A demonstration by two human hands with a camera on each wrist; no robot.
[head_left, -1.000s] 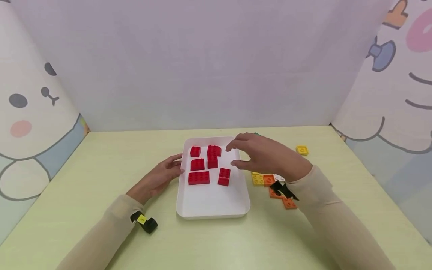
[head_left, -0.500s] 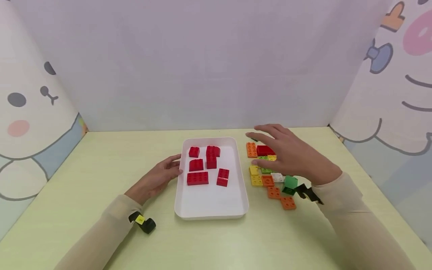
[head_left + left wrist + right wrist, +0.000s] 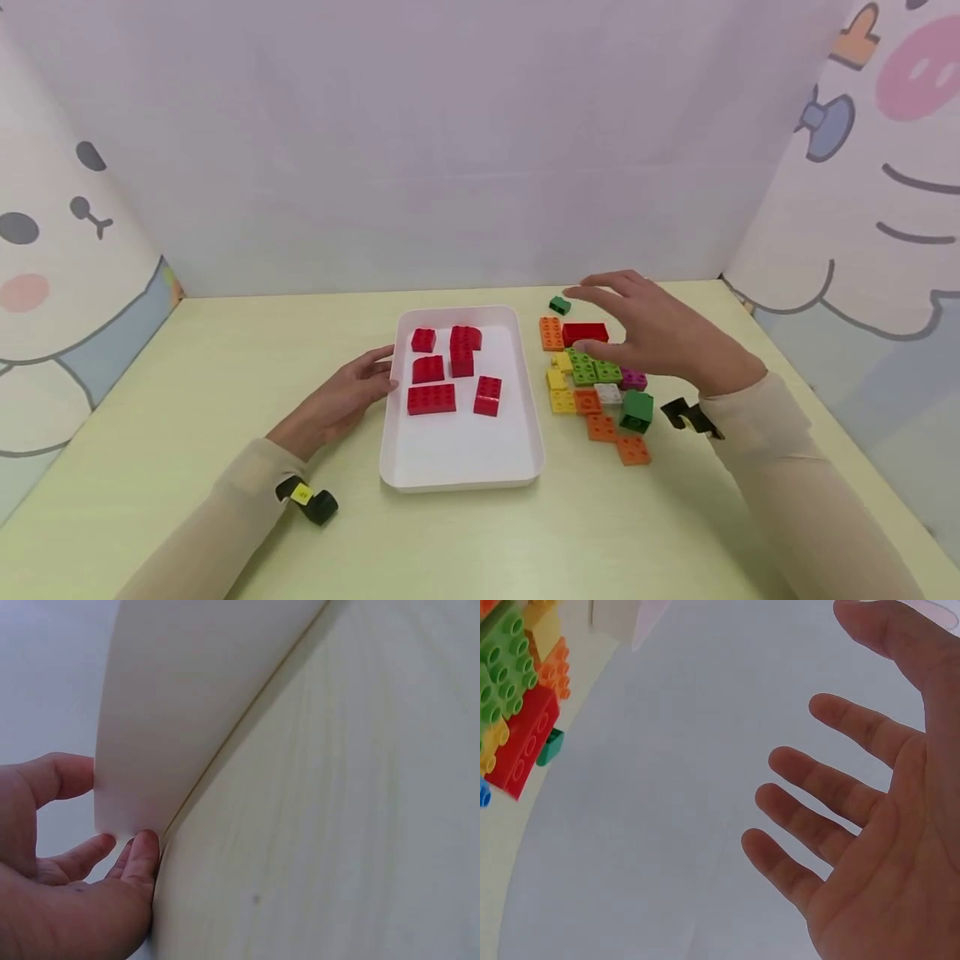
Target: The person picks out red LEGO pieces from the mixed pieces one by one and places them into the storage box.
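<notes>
A white tray holding several red building bricks stands mid-table. My left hand rests at the tray's left side, fingers and thumb touching its wall. In the left wrist view, fingertips of that hand meet the edges of the white wall. My right hand hovers above the brick pile right of the tray, fingers spread and holding nothing. Nearest its thumb lies a red brick. The right wrist view shows the spread hand apart from that red brick.
Lime, yellow, orange, white and purple bricks cluster right of the tray. A green block sits at the pile's near side, a small green brick near the back wall.
My right hand has moved from over the tray's right edge rightward to above the pile, uncovering the red and small green bricks. The left hand stays at the tray.
</notes>
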